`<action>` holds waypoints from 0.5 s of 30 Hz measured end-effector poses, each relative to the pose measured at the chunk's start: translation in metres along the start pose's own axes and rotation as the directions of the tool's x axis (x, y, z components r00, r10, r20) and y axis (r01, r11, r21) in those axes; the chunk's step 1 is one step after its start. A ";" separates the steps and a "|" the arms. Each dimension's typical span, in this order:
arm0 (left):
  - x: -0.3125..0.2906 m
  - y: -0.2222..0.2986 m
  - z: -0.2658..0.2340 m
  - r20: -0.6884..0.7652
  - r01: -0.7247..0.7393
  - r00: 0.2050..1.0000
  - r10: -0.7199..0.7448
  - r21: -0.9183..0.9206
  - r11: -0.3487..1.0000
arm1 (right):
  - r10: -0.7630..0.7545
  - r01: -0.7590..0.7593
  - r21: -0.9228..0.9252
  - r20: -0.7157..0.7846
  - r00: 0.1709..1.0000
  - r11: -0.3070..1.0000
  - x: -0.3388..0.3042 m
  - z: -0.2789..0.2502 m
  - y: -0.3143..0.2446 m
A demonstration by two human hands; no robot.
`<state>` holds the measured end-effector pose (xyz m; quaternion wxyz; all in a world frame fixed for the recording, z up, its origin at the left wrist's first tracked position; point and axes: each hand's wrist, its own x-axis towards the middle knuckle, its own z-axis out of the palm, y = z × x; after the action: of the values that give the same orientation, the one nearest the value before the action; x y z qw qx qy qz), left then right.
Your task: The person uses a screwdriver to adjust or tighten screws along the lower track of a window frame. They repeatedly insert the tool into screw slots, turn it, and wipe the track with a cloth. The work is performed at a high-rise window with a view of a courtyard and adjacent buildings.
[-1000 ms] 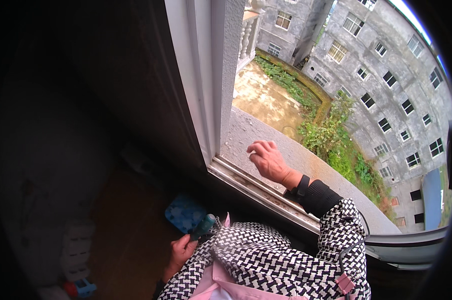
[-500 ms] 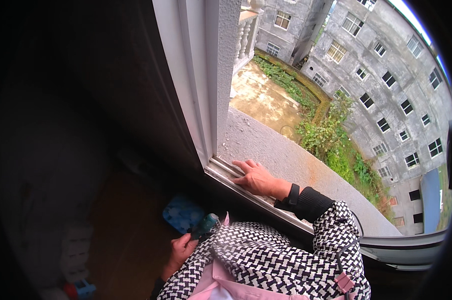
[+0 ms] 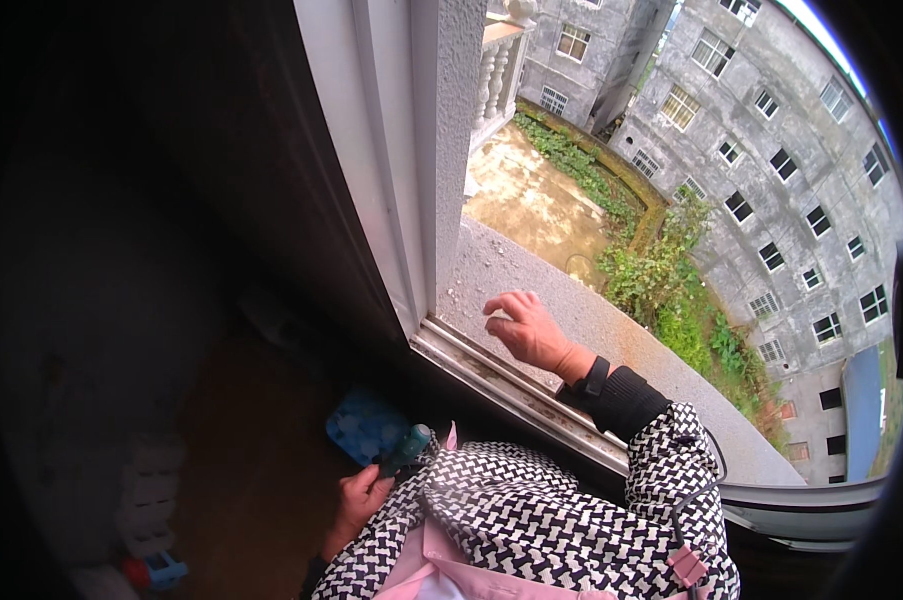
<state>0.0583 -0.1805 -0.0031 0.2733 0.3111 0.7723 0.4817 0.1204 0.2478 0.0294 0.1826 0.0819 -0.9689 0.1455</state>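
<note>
My right hand hovers above the rough grey outer ledge, just beyond the window track. Its fingers are bent but apart, and I see nothing in them. Dirt shows along the metal grooves of the track below. At the lower left, my left hand is closed around a dark green, rounded object with a paler end; its full shape is hidden in shadow and by my grip. Beneath it lies a blue patterned item.
A white window frame rises at the left of the opening. Small crumbs lie on the ledge by the wall. Outside and below are a yard, shrubs and a grey building. A red and blue object sits on the dark floor.
My right hand has lifted off the window track and moved outward over the ledge, its fingers more bent. My left hand keeps its hold on the green object.
</note>
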 end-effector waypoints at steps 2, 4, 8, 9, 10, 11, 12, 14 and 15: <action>-0.001 -0.003 0.001 0.015 0.044 0.999 -0.044 -0.033 0.998 | 0.413 -0.453 -0.317 -0.188 0.891 0.833 0.007 -0.021 0.029; 0.001 -0.011 0.001 0.013 -0.019 1.000 0.019 0.036 0.999 | 0.411 -0.405 -0.362 -0.066 0.909 0.839 0.001 -0.026 0.038; 0.004 -0.020 0.006 0.013 0.013 1.000 -0.013 -0.025 1.000 | 0.004 -0.034 0.098 0.283 0.959 0.995 -0.026 0.000 0.009; 0.005 -0.019 0.005 0.013 0.021 1.000 -0.020 -0.027 0.999 | -0.054 0.034 0.075 0.273 0.961 0.997 -0.030 0.007 -0.003; 0.005 -0.017 0.004 0.025 0.024 0.999 -0.023 -0.019 1.000 | -0.045 0.035 0.037 0.315 0.948 0.999 -0.030 0.014 -0.014; 0.004 -0.014 0.003 0.034 0.025 0.999 -0.024 -0.009 1.000 | 0.028 -0.022 -0.021 0.378 0.925 1.000 -0.028 0.019 -0.023; 0.004 -0.011 0.001 0.041 0.024 0.999 -0.024 0.002 1.000 | 0.026 -0.012 -0.044 0.329 0.944 0.999 -0.025 0.022 -0.032; 0.003 -0.005 -0.001 0.039 0.013 0.999 -0.014 0.010 1.000 | 0.061 -0.018 -0.131 0.332 0.941 0.991 -0.020 0.020 -0.046; 0.002 -0.004 0.000 0.033 0.010 0.999 -0.011 0.005 1.000 | 0.074 -0.028 -0.159 0.295 0.953 0.987 -0.017 0.019 -0.051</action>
<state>0.0561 -0.1807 -0.0067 0.2879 0.3159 0.7705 0.4729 0.1406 0.1958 0.0190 0.0354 0.0636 -0.9955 0.0613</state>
